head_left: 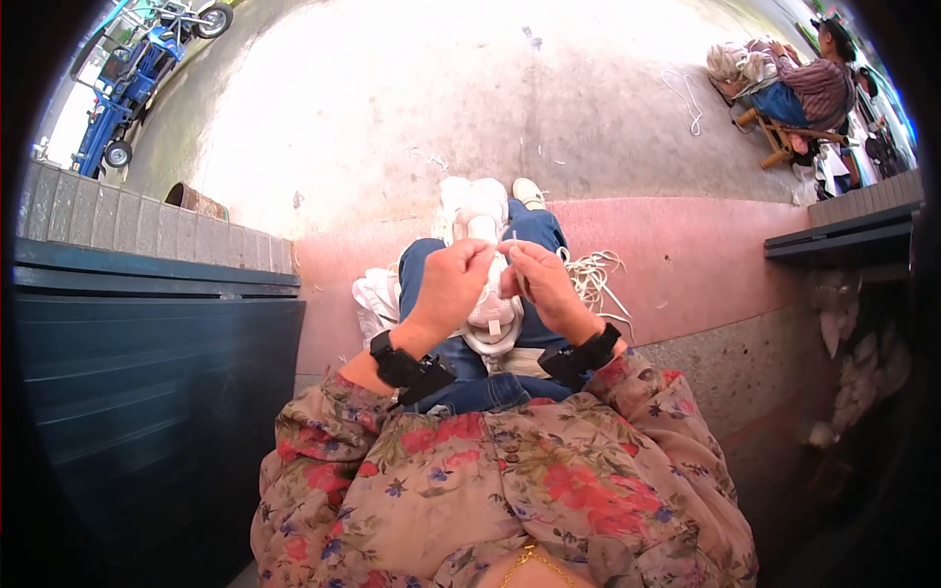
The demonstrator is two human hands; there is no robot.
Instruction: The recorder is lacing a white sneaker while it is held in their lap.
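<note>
A white shoe rests on my lap, over my blue jeans. My left hand is closed on the shoe's upper near side. Just to the right, my right hand pinches a thin white lace or thread against the shoe. The two hands almost touch above it. Each wrist carries a black band. What the fingertips hold exactly is hidden by the hands. A second white shoe lies at my feet on the pavement.
A loose bundle of white laces lies on the pink step to my right. White material is piled at my left. A dark blue wall panel stands on the left. Far right, another person sits on a stool. A blue vehicle stands far left.
</note>
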